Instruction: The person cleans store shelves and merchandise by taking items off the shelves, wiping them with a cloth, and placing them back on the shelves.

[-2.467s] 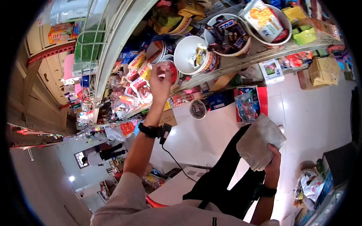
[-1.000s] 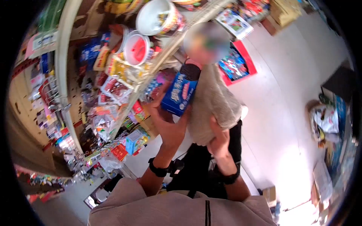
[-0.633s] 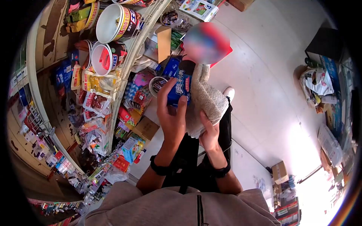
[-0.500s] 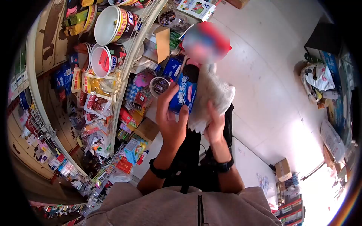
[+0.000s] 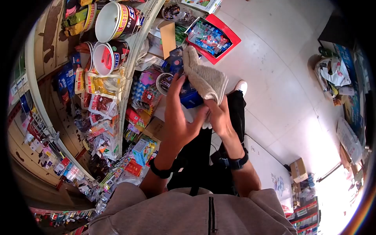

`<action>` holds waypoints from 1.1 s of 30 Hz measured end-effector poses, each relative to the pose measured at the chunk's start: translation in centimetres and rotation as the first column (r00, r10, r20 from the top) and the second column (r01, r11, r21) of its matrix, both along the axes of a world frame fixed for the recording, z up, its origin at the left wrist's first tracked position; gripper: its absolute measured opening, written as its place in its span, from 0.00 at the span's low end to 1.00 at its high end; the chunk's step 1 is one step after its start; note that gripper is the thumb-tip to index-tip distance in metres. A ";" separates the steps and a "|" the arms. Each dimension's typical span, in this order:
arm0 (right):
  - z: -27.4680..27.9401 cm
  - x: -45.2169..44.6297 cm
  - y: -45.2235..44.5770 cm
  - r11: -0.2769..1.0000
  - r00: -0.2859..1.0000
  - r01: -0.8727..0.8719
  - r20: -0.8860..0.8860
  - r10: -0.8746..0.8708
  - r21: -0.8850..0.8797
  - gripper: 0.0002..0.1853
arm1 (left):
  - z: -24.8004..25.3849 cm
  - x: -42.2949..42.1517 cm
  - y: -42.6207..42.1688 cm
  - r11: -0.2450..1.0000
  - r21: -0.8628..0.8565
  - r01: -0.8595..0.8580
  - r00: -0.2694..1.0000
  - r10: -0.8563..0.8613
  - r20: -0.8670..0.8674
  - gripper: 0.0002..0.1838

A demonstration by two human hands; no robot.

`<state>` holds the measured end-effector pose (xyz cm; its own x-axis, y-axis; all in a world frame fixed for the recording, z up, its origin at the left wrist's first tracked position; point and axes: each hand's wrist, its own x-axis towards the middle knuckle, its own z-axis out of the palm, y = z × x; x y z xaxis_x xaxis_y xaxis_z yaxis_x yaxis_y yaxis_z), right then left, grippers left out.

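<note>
My left hand (image 5: 180,117) is wrapped round the left side of a blue box (image 5: 190,95), its thumb near my other hand. A folded beige cloth (image 5: 207,78) lies over the box's front and hides much of it. The cloth's lower end is gripped in my right hand (image 5: 220,116), with the fingers closed on it. Just left of the box, beyond my left fingers, is a small tub (image 5: 164,83) of dark wrapped sweets.
On the left a shelf holds a white-rimmed bucket (image 5: 107,22), a Snickers tub (image 5: 104,58) and snack packets. A red box (image 5: 213,39) of blue packets lies ahead. A white bag (image 5: 335,76) and a carton (image 5: 299,170) are at the right.
The box came off the shelf area into my left hand. The cloth has swung left across the box's face, and my right hand has moved in close to my left.
</note>
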<state>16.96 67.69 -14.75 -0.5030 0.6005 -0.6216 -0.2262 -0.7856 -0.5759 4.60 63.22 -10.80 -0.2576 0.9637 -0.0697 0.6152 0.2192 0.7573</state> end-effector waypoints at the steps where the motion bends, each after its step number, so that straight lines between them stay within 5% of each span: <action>1: 0.5 0.0 -0.7 0.998 0.998 0.057 -0.038 -0.056 0.021 0.19 | 0.0 -0.4 0.1 1.000 0.007 0.018 1.000 -0.018 -0.021 0.32; 4: 1.2 -0.2 -2.9 0.986 0.980 0.166 -0.118 -0.162 0.024 0.19 | -0.2 -1.2 0.3 0.980 0.033 -0.197 0.964 0.188 0.190 0.29; 8: 0.6 -0.3 -5.3 0.914 0.912 0.305 -0.195 -0.361 -0.267 0.25 | -0.8 -0.9 0.9 0.920 0.121 -0.373 0.903 0.330 0.275 0.29; 10: 0.5 -0.7 -6.4 0.801 0.830 0.461 -0.133 -0.541 -0.383 0.27 | -0.4 -1.6 1.0 0.923 -0.210 -0.323 0.811 0.384 0.442 0.29; 11: 0.7 -0.6 -6.6 0.772 0.805 0.469 -0.151 -0.573 -0.429 0.28 | -0.8 -1.9 0.9 0.939 -0.169 -0.299 0.863 0.342 0.371 0.28; 14: 0.4 -0.3 -6.4 0.821 0.837 0.458 -0.145 -0.528 -0.342 0.27 | -1.2 -2.1 0.7 0.930 -0.234 -0.283 0.824 0.360 0.437 0.28; 18: -0.4 1.2 -2.7 0.997 0.999 0.052 0.003 -0.053 0.061 0.21 | -1.9 -1.3 -0.1 0.938 -0.176 -0.299 0.832 0.346 0.433 0.31; 20: -1.9 0.6 -0.7 0.966 0.987 -0.032 0.159 -0.009 0.256 0.21 | -1.8 -1.3 -0.3 0.994 -0.033 -0.101 0.983 0.105 0.151 0.37; 21: -2.5 0.4 0.5 0.946 0.975 -0.063 0.220 -0.009 0.319 0.20 | 0.2 -0.5 -0.5 0.987 -0.152 -0.047 0.997 0.054 0.047 0.43; 22: -2.8 0.4 1.7 0.972 0.961 -0.048 0.275 -0.017 0.229 0.20 | -0.2 -0.4 -1.0 0.992 -0.128 0.019 1.000 -0.018 0.010 0.45; 25: -3.1 -0.5 3.2 0.966 0.965 0.253 0.058 -0.255 0.054 0.21 | 1.1 0.9 -0.6 0.986 -0.158 0.048 0.999 -0.051 -0.015 0.45; 28: -3.1 -0.9 0.6 0.956 0.964 0.238 0.080 -0.254 0.173 0.22 | 1.0 1.2 0.0 0.996 -0.090 0.023 0.998 -0.029 -0.063 0.45; 30: -2.1 -0.6 -1.6 0.967 0.970 0.243 -0.048 -0.240 0.079 0.22 | 1.1 0.9 0.8 0.991 -0.133 0.028 0.976 -0.056 -0.209 0.45; 33: -0.5 0.3 -4.4 0.965 0.968 0.244 -0.038 -0.249 -0.097 0.23 | 0.5 -0.4 0.8 0.997 -0.073 0.041 0.993 -0.049 -0.111 0.46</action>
<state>17.21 63.33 -15.28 -0.3783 0.6516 -0.6574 -0.4460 -0.7507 -0.4874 4.17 63.99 -10.26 -0.2245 0.9681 -0.1108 0.7057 0.2400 0.6666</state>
